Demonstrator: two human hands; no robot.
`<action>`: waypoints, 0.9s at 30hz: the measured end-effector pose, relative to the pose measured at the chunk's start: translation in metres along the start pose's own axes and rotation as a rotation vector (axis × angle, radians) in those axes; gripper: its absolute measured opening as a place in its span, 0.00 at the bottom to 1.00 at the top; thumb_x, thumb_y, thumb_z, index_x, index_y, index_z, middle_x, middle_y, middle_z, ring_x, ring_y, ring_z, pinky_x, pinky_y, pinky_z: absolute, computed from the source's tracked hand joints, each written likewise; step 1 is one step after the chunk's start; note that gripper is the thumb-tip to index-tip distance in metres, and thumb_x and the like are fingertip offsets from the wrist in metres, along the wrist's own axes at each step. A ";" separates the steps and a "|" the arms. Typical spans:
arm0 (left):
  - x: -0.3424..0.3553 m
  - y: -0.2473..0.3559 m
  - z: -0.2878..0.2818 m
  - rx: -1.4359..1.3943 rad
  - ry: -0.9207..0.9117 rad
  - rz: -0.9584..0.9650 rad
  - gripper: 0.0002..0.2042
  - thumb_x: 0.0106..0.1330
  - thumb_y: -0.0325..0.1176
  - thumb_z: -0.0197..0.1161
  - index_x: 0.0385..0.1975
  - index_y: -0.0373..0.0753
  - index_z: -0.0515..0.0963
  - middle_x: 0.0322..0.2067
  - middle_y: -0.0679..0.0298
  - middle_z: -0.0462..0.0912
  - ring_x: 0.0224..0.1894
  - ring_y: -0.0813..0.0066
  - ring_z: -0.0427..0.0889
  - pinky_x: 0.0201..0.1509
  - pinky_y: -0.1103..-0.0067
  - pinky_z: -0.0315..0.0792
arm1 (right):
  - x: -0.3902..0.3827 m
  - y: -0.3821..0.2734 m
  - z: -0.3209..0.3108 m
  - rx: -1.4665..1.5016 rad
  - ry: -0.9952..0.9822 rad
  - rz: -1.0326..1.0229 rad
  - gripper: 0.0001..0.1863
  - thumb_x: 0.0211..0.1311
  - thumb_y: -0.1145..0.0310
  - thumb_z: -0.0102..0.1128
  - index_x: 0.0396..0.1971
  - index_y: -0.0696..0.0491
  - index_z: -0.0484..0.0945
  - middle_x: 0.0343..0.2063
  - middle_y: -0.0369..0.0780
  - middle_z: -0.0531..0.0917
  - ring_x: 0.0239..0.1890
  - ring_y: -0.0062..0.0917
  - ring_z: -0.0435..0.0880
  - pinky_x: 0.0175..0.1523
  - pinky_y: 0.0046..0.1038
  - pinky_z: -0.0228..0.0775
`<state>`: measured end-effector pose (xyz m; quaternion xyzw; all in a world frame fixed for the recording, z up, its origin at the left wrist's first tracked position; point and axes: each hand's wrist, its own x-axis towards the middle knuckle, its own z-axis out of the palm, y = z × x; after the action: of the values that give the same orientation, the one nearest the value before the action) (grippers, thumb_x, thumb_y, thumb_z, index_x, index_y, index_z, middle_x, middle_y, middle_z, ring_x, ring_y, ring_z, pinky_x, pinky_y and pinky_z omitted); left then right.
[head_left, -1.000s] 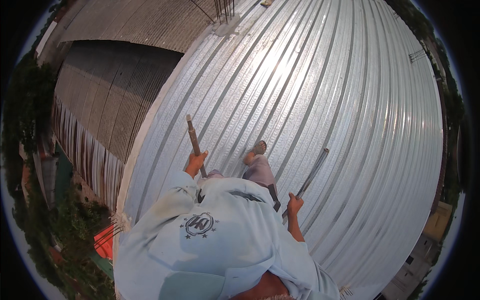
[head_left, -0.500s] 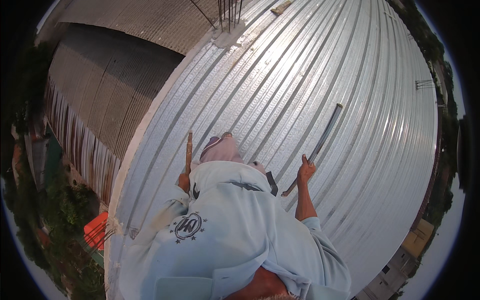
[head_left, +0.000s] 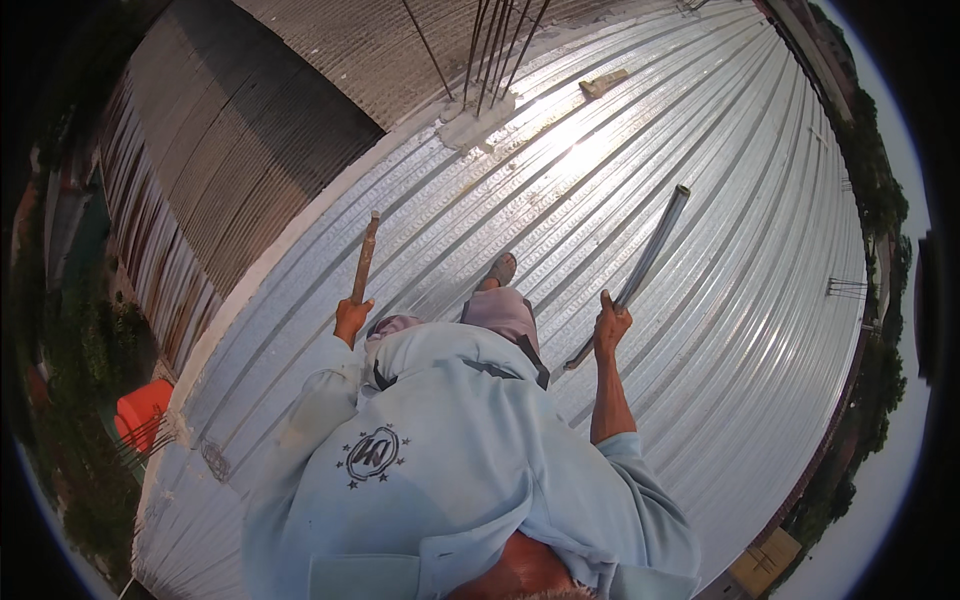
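Note:
My left hand [head_left: 352, 318] is closed round the lower end of a short brown stick-like tool [head_left: 366, 255], which points up and away from me. What it is made of I cannot make out. On the right, my right hand [head_left: 611, 325] grips a dark, slim metal tube [head_left: 655, 240] with an open far end. The tube slants up to the right, and its thin near end shows below the hand. Both things are held above the ribbed metal roof sheeting [head_left: 440, 260]. One foot [head_left: 503, 267] stands ahead on the sheeting.
Several upright rebars [head_left: 490, 50] rise from a concrete stub [head_left: 478, 122] at the roof's left edge. A scrap piece [head_left: 602, 84] lies on the sheeting beyond. Past the concrete edge [head_left: 300, 208] are lower corrugated roofs [head_left: 240, 150] and an orange-red container [head_left: 143, 412].
My left hand has moved forward and slightly left with the stick-like tool. A foot has come forward into view, and the rebars appear nearer. The tube stays in my right hand.

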<state>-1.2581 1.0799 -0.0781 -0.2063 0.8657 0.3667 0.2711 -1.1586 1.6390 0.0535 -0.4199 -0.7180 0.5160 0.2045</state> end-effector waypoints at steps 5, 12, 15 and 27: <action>0.033 0.039 0.066 0.319 0.116 0.464 0.17 0.58 0.42 0.68 0.31 0.30 0.82 0.25 0.44 0.84 0.31 0.45 0.86 0.33 0.59 0.75 | 0.124 -0.047 0.047 0.012 -0.112 -0.107 0.27 0.64 0.64 0.70 0.11 0.46 0.61 0.10 0.27 0.63 0.13 0.12 0.59 0.19 0.23 0.49; 0.074 0.098 0.166 -0.021 0.040 0.028 0.14 0.58 0.40 0.69 0.31 0.34 0.83 0.26 0.44 0.84 0.32 0.43 0.85 0.35 0.56 0.77 | 0.262 -0.119 0.116 0.003 -0.274 -0.136 0.28 0.66 0.62 0.67 0.10 0.46 0.61 0.09 0.28 0.64 0.12 0.12 0.60 0.18 0.24 0.49; 0.098 0.134 0.195 -0.073 0.030 -0.021 0.14 0.57 0.40 0.69 0.31 0.34 0.83 0.26 0.44 0.84 0.33 0.43 0.85 0.36 0.56 0.78 | 0.314 -0.153 0.155 0.103 -0.366 -0.142 0.24 0.65 0.66 0.67 0.12 0.50 0.65 0.11 0.29 0.65 0.14 0.13 0.59 0.21 0.26 0.49; 0.249 0.255 0.222 -0.096 0.090 -0.346 0.25 0.55 0.53 0.72 0.35 0.32 0.85 0.34 0.40 0.85 0.42 0.41 0.85 0.42 0.57 0.78 | 0.486 -0.214 0.312 -0.034 -0.535 -0.203 0.27 0.66 0.63 0.66 0.09 0.51 0.66 0.09 0.33 0.68 0.15 0.17 0.64 0.25 0.25 0.55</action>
<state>-1.5205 1.3712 -0.2288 -0.3809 0.8102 0.3458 0.2810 -1.7436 1.8323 0.0612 -0.1982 -0.7935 0.5732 0.0511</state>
